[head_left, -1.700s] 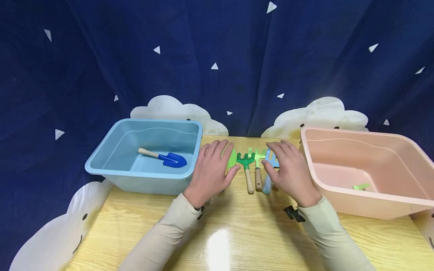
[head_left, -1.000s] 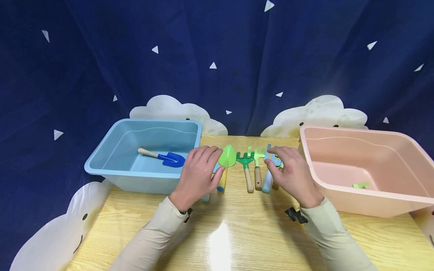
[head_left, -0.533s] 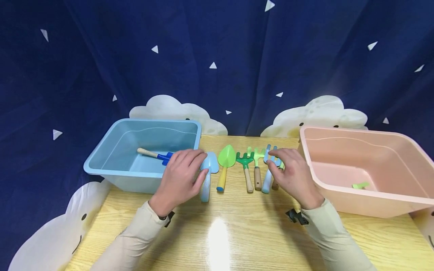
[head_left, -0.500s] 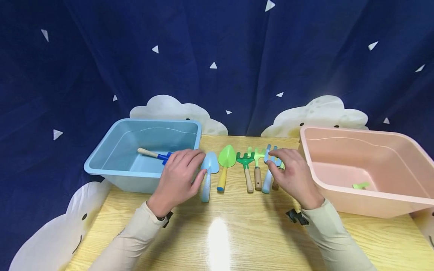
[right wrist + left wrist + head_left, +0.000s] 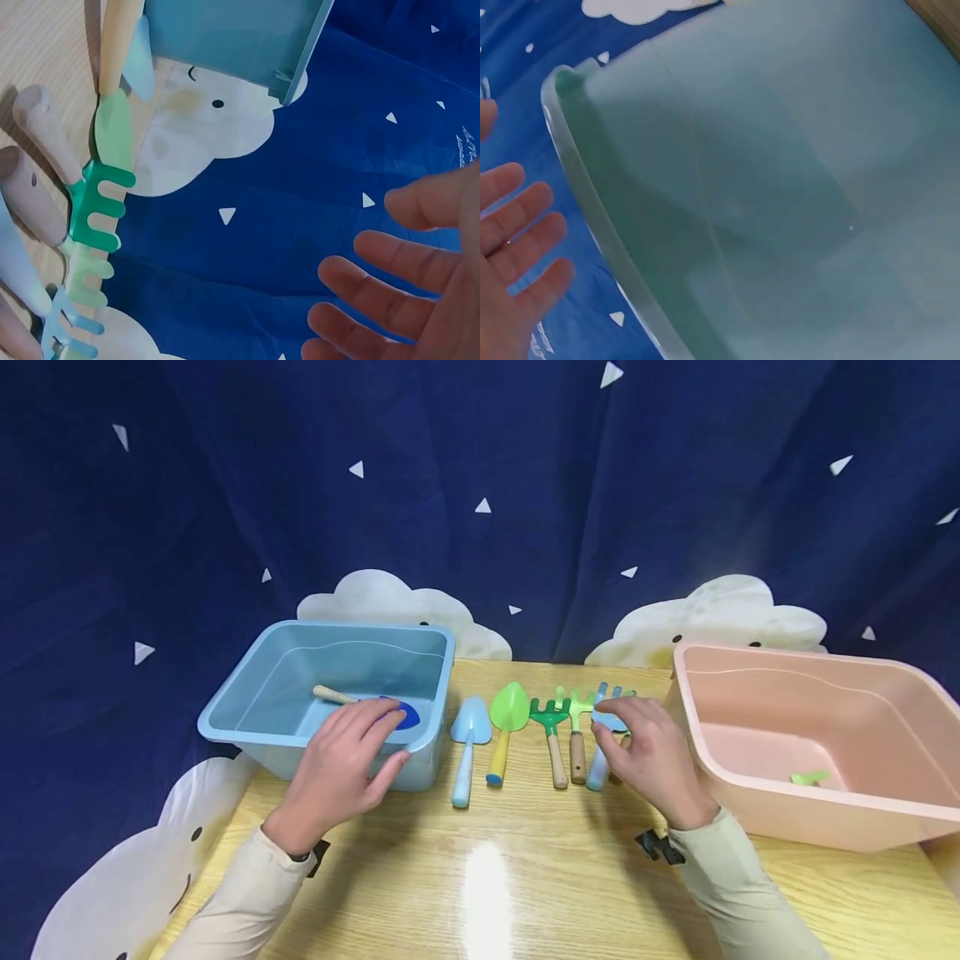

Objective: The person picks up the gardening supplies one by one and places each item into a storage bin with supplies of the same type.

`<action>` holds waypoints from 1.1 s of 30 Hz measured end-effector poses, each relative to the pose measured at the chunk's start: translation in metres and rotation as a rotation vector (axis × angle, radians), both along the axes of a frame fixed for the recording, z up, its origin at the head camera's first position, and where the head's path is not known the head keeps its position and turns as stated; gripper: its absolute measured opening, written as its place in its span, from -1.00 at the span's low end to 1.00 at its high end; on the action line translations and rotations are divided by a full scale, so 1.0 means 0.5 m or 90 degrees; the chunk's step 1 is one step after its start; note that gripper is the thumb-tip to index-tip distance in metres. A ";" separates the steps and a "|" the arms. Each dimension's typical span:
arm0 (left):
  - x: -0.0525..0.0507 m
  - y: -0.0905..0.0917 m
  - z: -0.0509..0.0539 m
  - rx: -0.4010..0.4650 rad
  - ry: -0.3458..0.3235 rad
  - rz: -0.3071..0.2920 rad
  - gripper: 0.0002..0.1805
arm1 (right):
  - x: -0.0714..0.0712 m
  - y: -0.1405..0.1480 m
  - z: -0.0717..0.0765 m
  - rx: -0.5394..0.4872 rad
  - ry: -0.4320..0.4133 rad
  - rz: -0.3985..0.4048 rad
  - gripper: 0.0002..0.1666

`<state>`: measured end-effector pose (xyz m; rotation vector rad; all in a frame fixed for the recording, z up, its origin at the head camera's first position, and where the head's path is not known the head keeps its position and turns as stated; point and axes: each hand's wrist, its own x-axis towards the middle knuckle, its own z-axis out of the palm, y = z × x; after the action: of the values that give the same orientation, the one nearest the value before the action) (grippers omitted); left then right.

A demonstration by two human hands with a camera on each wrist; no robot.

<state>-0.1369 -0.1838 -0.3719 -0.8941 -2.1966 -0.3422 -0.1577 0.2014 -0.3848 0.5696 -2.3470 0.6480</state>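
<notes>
The work looks barely begun: a dark-blue trowel (image 5: 409, 717) lies in the blue tub (image 5: 253, 735) and a light-green tool (image 5: 810, 777) in the pink tub (image 5: 795, 817), while two trowels (image 5: 510, 708) and several rakes (image 5: 550, 717) lie near the desk's (image 5: 405, 893) far edge, left hand (image 5: 337, 772) and right hand (image 5: 651, 756) empty, fingers loosely spread.

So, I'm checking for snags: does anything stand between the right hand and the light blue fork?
Nothing visible does. The right hand is apart from the light blue fork, and the right wrist view shows no other tool in the gap between them.
</notes>
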 end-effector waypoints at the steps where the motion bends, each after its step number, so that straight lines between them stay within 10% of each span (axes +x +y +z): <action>1: 0.000 -0.006 -0.002 0.002 0.003 -0.001 -0.53 | 0.000 -0.003 -0.001 0.000 -0.001 0.002 -0.77; 17: 0.015 -0.110 -0.078 0.071 0.033 0.061 -0.45 | 0.005 -0.021 -0.023 0.026 -0.015 0.016 -0.74; 33: 0.021 -0.144 -0.096 0.061 0.049 0.118 -0.39 | 0.006 -0.074 -0.036 0.018 -0.075 0.049 -0.71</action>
<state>-0.1265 -0.2558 -0.4197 -0.6367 -2.1528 -0.3156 -0.1549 0.1643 -0.4028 0.6537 -2.4572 0.7009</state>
